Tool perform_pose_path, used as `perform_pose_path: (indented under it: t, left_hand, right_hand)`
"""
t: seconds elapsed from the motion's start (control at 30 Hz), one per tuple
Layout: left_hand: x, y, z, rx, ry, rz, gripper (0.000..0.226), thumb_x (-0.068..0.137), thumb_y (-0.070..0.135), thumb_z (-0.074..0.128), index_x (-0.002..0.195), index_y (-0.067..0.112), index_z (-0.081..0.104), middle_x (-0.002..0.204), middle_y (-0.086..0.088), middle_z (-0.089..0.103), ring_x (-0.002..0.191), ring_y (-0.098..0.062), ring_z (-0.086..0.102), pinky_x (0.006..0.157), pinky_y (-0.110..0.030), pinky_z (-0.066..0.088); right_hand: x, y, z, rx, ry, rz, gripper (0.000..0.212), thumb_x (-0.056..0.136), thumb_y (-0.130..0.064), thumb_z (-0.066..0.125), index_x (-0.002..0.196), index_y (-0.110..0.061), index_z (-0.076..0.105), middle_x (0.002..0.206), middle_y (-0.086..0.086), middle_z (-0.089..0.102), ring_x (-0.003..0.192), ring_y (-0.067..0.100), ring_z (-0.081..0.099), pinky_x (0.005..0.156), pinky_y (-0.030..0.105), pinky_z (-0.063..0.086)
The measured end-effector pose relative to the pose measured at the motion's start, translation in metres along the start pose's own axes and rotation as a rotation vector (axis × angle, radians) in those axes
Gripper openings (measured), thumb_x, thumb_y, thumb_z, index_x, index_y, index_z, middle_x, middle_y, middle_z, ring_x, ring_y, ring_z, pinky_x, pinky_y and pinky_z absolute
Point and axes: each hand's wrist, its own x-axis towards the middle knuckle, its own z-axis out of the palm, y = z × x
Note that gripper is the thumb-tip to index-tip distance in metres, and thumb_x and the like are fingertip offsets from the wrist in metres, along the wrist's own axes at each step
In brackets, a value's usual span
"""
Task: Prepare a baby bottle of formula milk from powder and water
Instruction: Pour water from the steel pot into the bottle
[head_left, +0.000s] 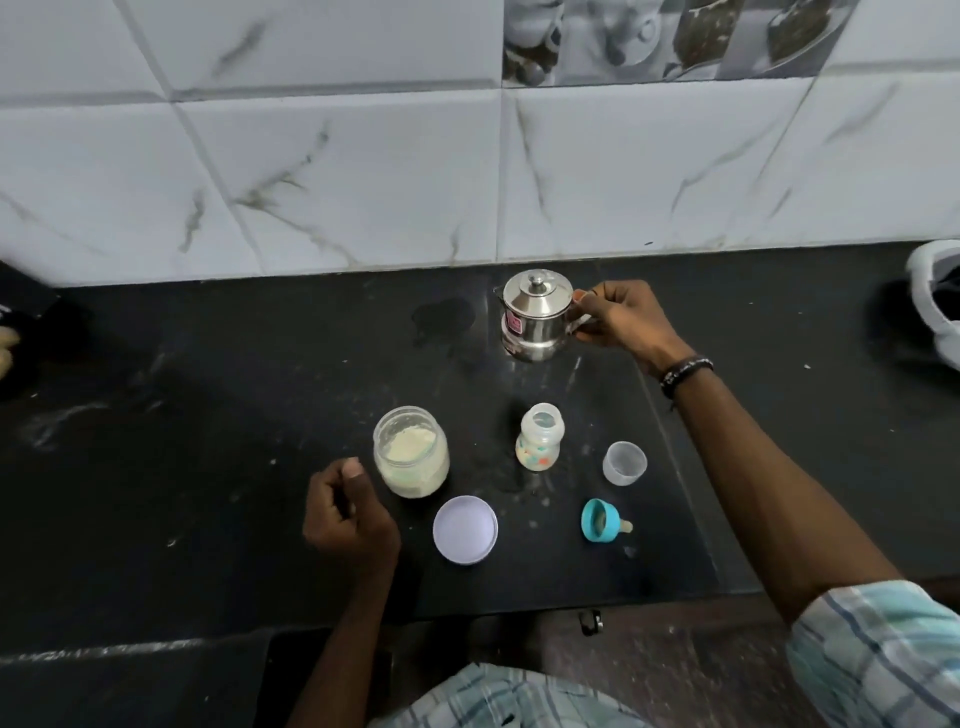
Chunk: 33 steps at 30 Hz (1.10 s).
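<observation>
1. Right hand (621, 319) curled round the handle of a lidded steel jug (535, 322), thumb on top, fingers wrapped beneath; jug upright on the black counter (208, 415), close to the tiled wall (311, 182).
2. Just left of that grip, on the counter, a dark wet patch (444, 314).
3. Nearer the body from the grip: an open baby bottle (540, 439), upright, no teat on, coloured print on its lower half, touched by neither hand.
4. Right of the bottle, below the gripping wrist: a small clear cap (624, 462), mouth up.
5. Nearer still: a teal collar with its teat (602, 520), lying on its side, apart from the bottle.
6. Left hand (348, 514) loosely curled into a fist, holding nothing, resting just beside an open glass jar of pale powder (411, 452); whether knuckles touch the glass, cannot tell.
7. Right of that fist, just below the jar: a round white lid (465, 529), lying flat.
8. Dark band (685, 371) round the right wrist; checked sleeve (878, 654) further up that arm.
9. Far right of the grip, at the counter's edge: a white object (937, 301), partly out of view.
</observation>
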Motion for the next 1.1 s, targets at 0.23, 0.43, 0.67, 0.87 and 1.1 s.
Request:
perform_pose_path:
  t: [0.23,0.43,0.67,0.87,1.1]
  left_hand:
    - [-0.027,0.077,0.042,-0.263,-0.347,0.192,0.013,0.088,0.022,0.071,0.092,0.014,0.063,0.081,0.006,0.059,0.071,-0.008,0.057,0.064,-0.02,0.046]
    - [-0.043,0.081,0.087,-0.031,-0.838,-0.133,0.09,0.069,0.026,0.089,0.144,0.012,0.041,0.141,-0.004,0.051,0.129,-0.012,0.049,0.103,-0.024,0.044]
    - [-0.038,0.055,0.114,0.044,-1.046,-0.277,0.083,0.066,0.027,0.091,0.137,0.015,0.051,0.129,-0.001,0.063,0.115,-0.015,0.061,0.094,-0.024,0.049]
    - [-0.041,0.047,0.117,0.057,-1.037,-0.163,0.053,0.066,0.029,0.09,0.114,0.022,0.066,0.103,0.012,0.07,0.086,-0.002,0.065,0.071,-0.005,0.05]
    - [-0.043,0.044,0.118,0.048,-1.025,-0.171,0.051,0.066,0.023,0.089,0.112,0.023,0.067,0.103,0.009,0.073,0.089,-0.004,0.068,0.075,-0.015,0.052]
  right_hand:
    - [-0.046,-0.003,-0.045,-0.019,-0.009,-0.053,0.032,0.097,-0.022,0.061,0.066,-0.015,0.057,0.083,0.007,0.074,0.059,0.006,0.067,0.069,0.031,0.06]
    - [-0.065,-0.003,-0.064,-0.138,0.002,-0.079,0.03,0.096,-0.017,0.062,0.067,-0.011,0.057,0.079,0.02,0.067,0.064,0.012,0.066,0.081,0.051,0.057]
    - [-0.068,-0.006,-0.062,-0.521,0.036,-0.17,0.024,0.083,-0.029,0.067,0.066,-0.012,0.064,0.065,0.004,0.071,0.063,0.018,0.063,0.065,0.045,0.055]
    - [-0.067,-0.015,-0.05,-0.771,0.014,-0.191,0.021,0.08,-0.032,0.067,0.064,-0.02,0.062,0.063,-0.008,0.066,0.064,0.012,0.061,0.062,0.028,0.044]
    - [-0.064,-0.019,-0.037,-0.992,-0.012,-0.265,0.02,0.079,-0.034,0.063,0.069,-0.017,0.06,0.067,-0.001,0.065,0.067,0.027,0.06,0.066,0.035,0.048]
